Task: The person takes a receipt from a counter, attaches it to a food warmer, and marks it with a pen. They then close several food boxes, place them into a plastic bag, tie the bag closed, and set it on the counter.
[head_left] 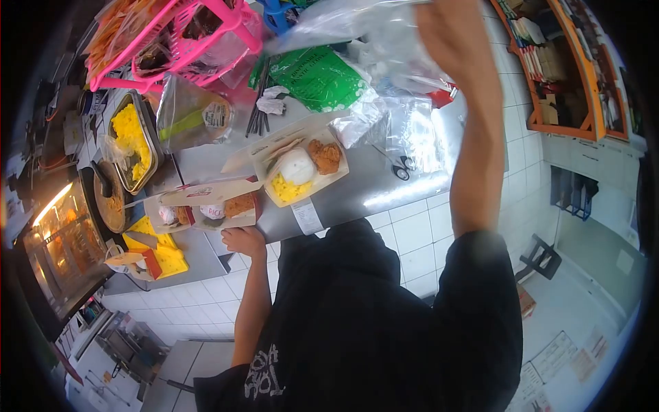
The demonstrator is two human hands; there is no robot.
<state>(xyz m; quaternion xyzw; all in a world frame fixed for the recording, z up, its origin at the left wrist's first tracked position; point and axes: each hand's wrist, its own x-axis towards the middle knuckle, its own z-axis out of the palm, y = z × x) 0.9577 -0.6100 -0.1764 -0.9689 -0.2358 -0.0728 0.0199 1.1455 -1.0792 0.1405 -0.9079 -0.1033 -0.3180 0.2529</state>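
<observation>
At the near edge of the counter (pixel 357 196), the left hand (pixel 244 241) is loosely curled beside a long box (pixel 237 221) holding wrapped rice (pixel 213 211) and fried chicken (pixel 239 204); whether it grips the box is unclear. A printed slip (pixel 307 215) lies at the edge, just below an open meal box (pixel 315 187). That box holds a white mound (pixel 297 166), yellow food (pixel 289 189) and a piece of fried chicken (pixel 325 156). Black-handled scissors (pixel 402 168) lie to its right.

To the left is a yellow board (pixel 165 259), and beyond it a metal tray (pixel 155 163) of more yellow food.

Farther back, thin dark sticks (pixel 259 103) lie beside a green plastic packet (pixel 317 77), with a pink basket (pixel 242 24) to their left. The right hand (pixel 439 38) is stretched out at a clear plastic bag (pixel 371 27); it is blurred, so its grip cannot be told.
</observation>
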